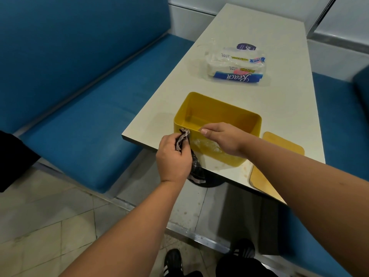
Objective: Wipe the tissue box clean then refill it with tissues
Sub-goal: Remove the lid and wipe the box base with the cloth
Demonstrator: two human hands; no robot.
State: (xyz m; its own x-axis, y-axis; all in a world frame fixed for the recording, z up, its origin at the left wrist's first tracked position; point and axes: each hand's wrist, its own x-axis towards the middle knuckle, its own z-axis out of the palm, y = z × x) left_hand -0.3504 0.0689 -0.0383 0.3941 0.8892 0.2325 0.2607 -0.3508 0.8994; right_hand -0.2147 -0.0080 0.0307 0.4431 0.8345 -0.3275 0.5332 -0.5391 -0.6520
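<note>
A yellow open-topped tissue box [225,108] stands empty near the front left corner of the white table [279,108]. My right hand [223,138] grips the box's near rim, thumb on top. My left hand [172,156] holds a dark patterned cloth [183,138] pressed against the box's near left corner; the cloth's tail hangs below the table edge. Wet streaks show on the box's near wall. The yellow lid [279,156] lies flat on the table to the right of the box. A plastic pack of paper towels [237,64] lies farther back.
Blue padded bench seats [89,126] flank the table on both sides. A tiled floor and my black shoes [173,262] are below. The table's near edge runs just under my hands.
</note>
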